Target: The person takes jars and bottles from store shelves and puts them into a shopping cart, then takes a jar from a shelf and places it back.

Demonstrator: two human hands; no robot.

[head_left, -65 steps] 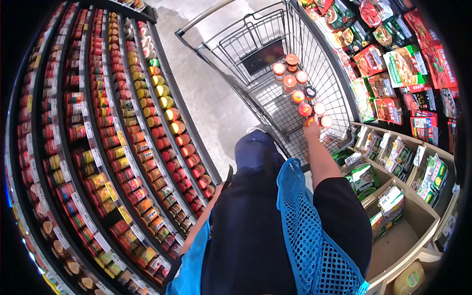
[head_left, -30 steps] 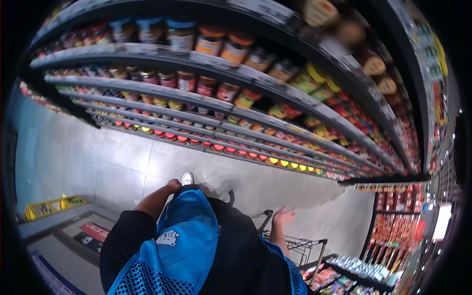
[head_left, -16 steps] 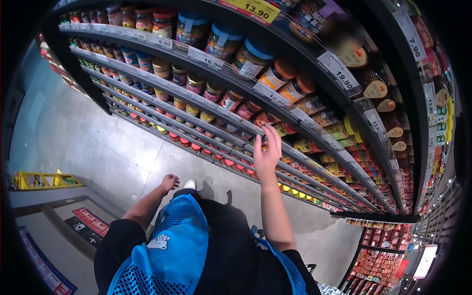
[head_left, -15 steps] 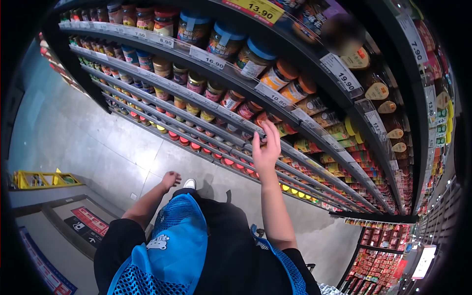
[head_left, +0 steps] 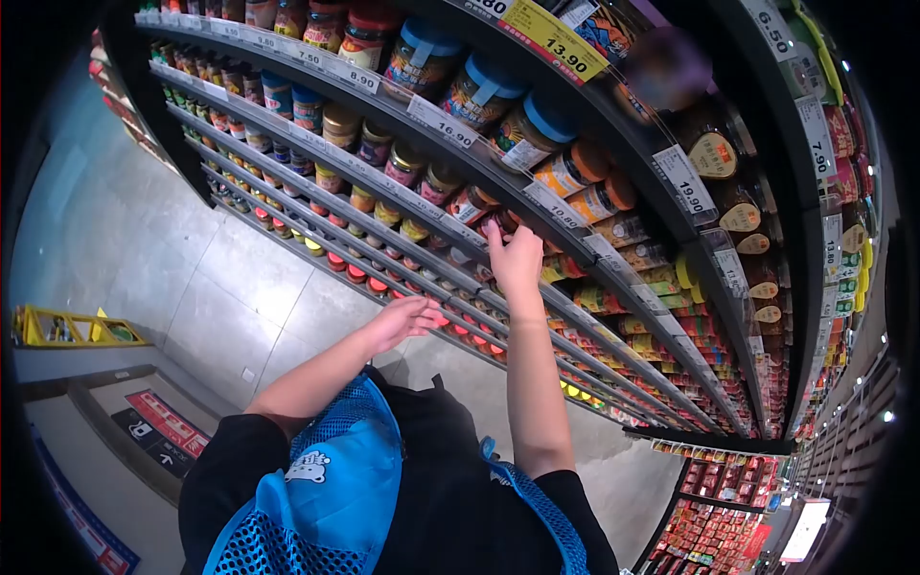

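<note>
My right hand (head_left: 517, 261) reaches into a middle shelf, its fingers curled around a small jar (head_left: 493, 226) in the row. Most of that jar is hidden by the hand and the shelf's front strip. Beside it on the left stand a red-labelled jar (head_left: 470, 205) and a dark-lidded jar (head_left: 440, 182). My left hand (head_left: 402, 322) hangs in the air in front of the lower shelves, fingers stretched out and holding nothing. It is apart from the jars.
Large blue-lidded jars (head_left: 533, 130) and orange-labelled jars (head_left: 582, 180) line the shelf above. Price strips (head_left: 441, 123) run along the shelf edges. A blue mesh vest (head_left: 350, 450) covers my torso. A yellow-framed stand (head_left: 77, 328) is at the left, over the grey floor (head_left: 249, 278).
My right hand has gone from open at the shelf edge to curled around a jar. My left hand has risen and moved right, toward the shelves. The view has shifted slightly.
</note>
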